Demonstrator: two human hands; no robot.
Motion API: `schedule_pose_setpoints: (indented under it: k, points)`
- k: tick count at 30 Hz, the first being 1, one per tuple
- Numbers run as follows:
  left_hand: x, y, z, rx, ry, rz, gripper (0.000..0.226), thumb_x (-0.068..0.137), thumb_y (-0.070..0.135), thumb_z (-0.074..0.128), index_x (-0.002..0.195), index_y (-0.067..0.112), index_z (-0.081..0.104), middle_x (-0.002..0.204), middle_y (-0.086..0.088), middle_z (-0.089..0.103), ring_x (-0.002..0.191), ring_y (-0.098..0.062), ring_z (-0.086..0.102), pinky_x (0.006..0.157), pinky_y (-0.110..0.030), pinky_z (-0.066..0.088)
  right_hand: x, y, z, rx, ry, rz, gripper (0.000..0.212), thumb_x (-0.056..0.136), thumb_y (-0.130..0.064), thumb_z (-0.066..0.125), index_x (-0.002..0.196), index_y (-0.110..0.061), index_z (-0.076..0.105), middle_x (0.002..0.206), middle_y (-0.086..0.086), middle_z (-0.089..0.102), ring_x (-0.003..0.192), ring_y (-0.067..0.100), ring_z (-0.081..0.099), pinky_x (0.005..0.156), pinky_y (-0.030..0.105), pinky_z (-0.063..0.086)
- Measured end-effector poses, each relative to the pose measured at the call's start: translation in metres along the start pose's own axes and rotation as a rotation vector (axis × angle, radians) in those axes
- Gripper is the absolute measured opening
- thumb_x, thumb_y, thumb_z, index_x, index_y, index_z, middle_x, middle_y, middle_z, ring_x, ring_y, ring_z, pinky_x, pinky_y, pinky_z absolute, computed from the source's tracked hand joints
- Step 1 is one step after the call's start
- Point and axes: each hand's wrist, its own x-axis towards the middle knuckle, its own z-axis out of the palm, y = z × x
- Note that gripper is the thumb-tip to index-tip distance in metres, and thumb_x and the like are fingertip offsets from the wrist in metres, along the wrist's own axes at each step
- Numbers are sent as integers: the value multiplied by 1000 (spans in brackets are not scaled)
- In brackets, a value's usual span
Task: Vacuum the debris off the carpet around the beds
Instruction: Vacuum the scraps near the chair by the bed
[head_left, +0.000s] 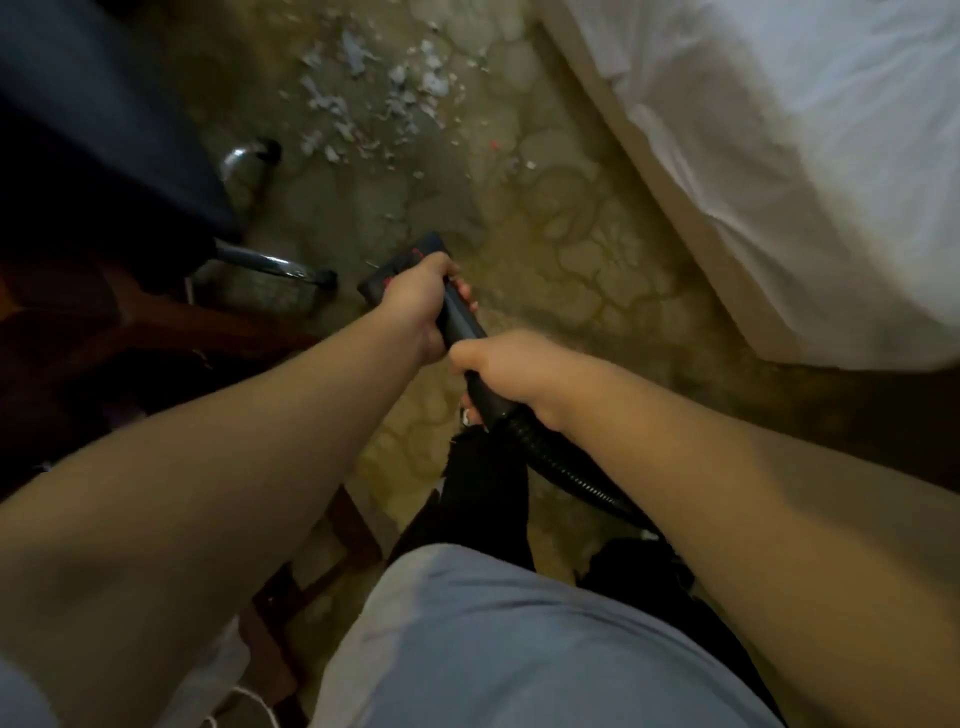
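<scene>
The left hand (415, 301) is curled tight round the far end of the black vacuum tube (462, 319), just behind the nozzle (402, 262), which is down at the carpet (571, 249). The right hand (506, 371) grips the near end of the same tube, where the ribbed hose (566, 470) joins it and trails back beside the person's legs. At far left stands a dark chair (93, 135) with chrome legs. Beyond the nozzle, near but apart from it, pale scraps of debris (363, 98) lie scattered over the patterned carpet. On the right a bed (779, 135) with white sheets borders the carpet
</scene>
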Motion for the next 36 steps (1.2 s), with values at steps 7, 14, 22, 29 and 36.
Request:
schedule_pose_setpoints:
  k: [7,14,22,29,36]
  points:
    - [43,90,-63,71,32,63,3,90,12,60,87,11,61,65,1,54,58,-14,54,61,-29,53,67,-75,70,35,-38,11,28,93,-27,70,115,-11,63,81,6,73,66,18,71,55,29,56]
    - [41,80,-70,43,2,-6,6,89,16,63,93,11,65,63,1,58,57,-14,58,60,-28,55,55,-70,73,20,-45,23,26,90,-17,70,113,-9,62,83,10,70,66,20,69,64,34,57]
    - [-19,-12,-40,-65,-39,-130,13,90,16,60,78,13,59,58,1,54,53,-14,53,57,-27,52,-13,7,30,-99,-53,99,18,92,-20,71,104,-10,63,76,11,72,62,21,68,49,28,54]
    - [-78,-115,-6,-197,18,-179,21,96,21,60,76,13,60,55,0,54,54,-14,52,59,-29,50,-68,97,-21,-189,-115,129,26,88,-17,73,109,-3,67,75,14,71,61,23,67,55,30,54]
    - [-138,-216,48,-252,-15,-213,21,95,16,58,73,12,57,55,-1,53,54,-15,52,56,-29,51,-130,187,-84,-289,-96,152,19,87,-16,72,99,-2,67,75,17,71,66,28,67,56,32,53]
